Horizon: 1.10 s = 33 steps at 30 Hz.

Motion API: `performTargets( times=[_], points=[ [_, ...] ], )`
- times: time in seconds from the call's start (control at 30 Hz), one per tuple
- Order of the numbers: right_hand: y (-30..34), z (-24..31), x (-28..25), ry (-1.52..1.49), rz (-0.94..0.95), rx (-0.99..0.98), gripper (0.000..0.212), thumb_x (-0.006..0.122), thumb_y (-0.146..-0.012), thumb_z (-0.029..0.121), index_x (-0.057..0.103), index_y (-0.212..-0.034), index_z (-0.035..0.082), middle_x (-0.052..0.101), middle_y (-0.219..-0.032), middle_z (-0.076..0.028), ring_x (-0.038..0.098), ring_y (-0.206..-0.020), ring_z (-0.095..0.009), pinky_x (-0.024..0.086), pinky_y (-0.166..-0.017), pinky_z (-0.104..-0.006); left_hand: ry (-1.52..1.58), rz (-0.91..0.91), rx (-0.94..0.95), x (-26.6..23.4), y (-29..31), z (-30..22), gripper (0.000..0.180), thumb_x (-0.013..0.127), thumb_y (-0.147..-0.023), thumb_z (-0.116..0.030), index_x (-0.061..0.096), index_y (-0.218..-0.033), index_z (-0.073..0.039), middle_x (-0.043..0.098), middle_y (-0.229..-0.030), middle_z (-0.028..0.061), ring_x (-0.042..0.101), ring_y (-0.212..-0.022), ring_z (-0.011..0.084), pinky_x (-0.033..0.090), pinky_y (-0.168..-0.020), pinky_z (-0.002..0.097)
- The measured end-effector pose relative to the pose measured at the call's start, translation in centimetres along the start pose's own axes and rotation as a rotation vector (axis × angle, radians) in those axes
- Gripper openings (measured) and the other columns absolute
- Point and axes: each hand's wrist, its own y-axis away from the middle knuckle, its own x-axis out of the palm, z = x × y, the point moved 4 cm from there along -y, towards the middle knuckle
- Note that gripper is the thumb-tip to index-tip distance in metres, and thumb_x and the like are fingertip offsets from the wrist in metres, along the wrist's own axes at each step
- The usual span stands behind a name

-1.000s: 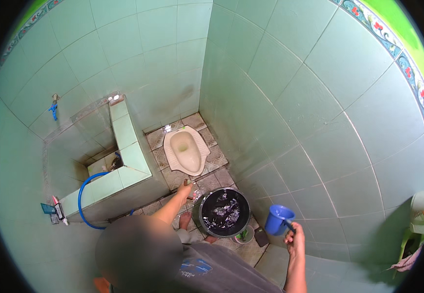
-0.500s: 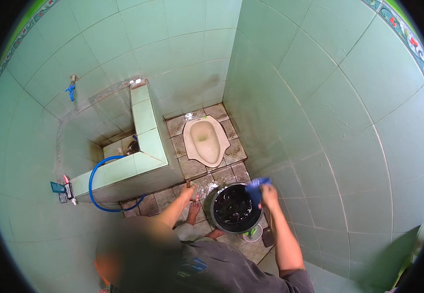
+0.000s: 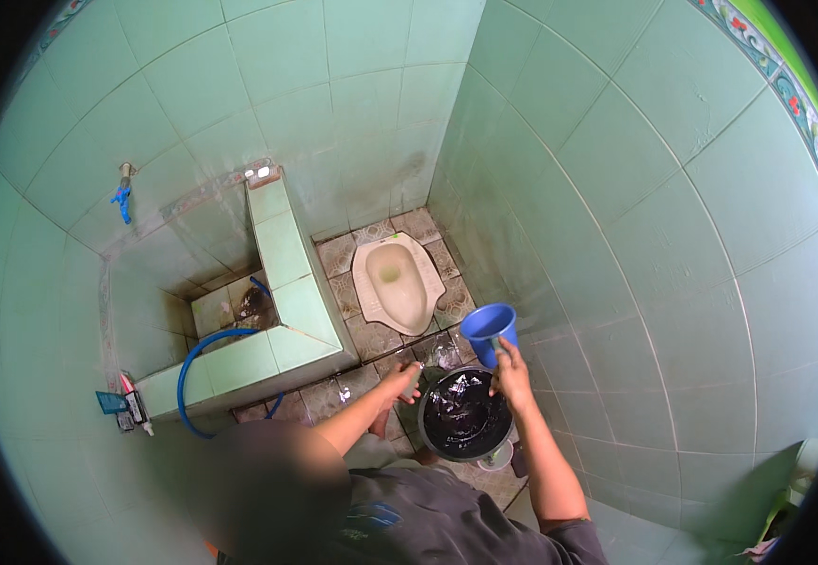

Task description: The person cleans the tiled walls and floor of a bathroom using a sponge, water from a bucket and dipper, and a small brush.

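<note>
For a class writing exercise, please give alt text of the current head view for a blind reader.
A person's right hand holds a blue mug near a water-filled black tub; the left hand is by the tub's left side. A squat toilet lies beyond.

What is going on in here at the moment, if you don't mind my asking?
A person is using a tub of water on the tiled floor. The right hand holds a blue dipper by its handle at the tub's far right edge. The left hand is to the left of the tub and seems to hold something small, too unclear to name. Beyond the tub is a squat toilet; a blue hose hangs over the basin's ledge.
</note>
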Motion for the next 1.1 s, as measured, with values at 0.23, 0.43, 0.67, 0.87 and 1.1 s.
performTargets(
  times=[0.23,0.43,0.67,0.87,1.1],
  points=[
    [0.9,-3.4,5.6,0.135,0.011,-0.005,0.049,0.053,-0.096,0.032,0.039,-0.132,0.001,0.055,-0.061,-0.006,0.052,-0.045,-0.015,0.043,-0.043,-0.0310,-0.213,0.343,-0.157,3.7,3.3,-2.8,0.099,0.030,-0.076,-0.090,0.050,-0.127,-0.007,0.059,-0.096,0.0078,0.064,-0.074,0.0175,0.052,-0.055,0.0318],
    [4.2,1.8,12.5,0.473,0.164,-0.115,0.054,0.048,-0.097,0.038,0.039,-0.131,-0.002,0.063,-0.100,-0.035,0.065,-0.093,-0.045,0.048,-0.085,-0.0462,0.043,0.466,-0.080,2.1,4.6,-6.3,0.110,0.024,-0.073,-0.093,0.014,-0.154,-0.020,0.035,-0.148,0.0098,0.038,-0.131,0.0331,0.044,-0.095,0.0492],
    [4.0,0.7,15.3,0.602,0.311,-0.240,0.055,0.045,-0.099,0.042,0.039,-0.133,-0.001,0.061,-0.115,-0.028,0.064,-0.102,-0.038,0.047,-0.090,-0.0418,0.207,0.184,0.043,-1.2,3.4,-5.3,0.057,0.058,-0.083,-0.063,0.059,-0.113,-0.014,0.059,-0.109,0.0051,0.054,-0.099,0.0195,0.042,-0.086,0.0378],
    [0.6,-5.5,14.0,0.187,0.068,-0.247,0.044,0.045,-0.102,0.041,0.053,-0.121,0.003,0.058,-0.092,-0.006,0.054,-0.073,-0.012,0.047,-0.069,-0.0277,0.176,0.121,0.118,-1.7,4.0,-7.2,0.048,0.058,-0.085,-0.046,0.060,-0.110,-0.006,0.059,-0.100,0.0051,0.055,-0.091,0.0162,0.044,-0.079,0.0320],
    [-1.1,-4.7,15.3,-0.395,0.123,-0.021,0.035,0.052,-0.100,0.037,0.056,-0.115,0.005,0.063,-0.098,-0.004,0.062,-0.088,-0.015,0.050,-0.071,-0.0290,-0.170,-0.101,0.391,-1.0,4.1,-10.6,0.050,0.054,-0.084,-0.048,0.063,-0.099,-0.002,0.063,-0.078,0.0063,0.061,-0.075,0.0175,0.048,-0.065,0.0336]
  ],
)
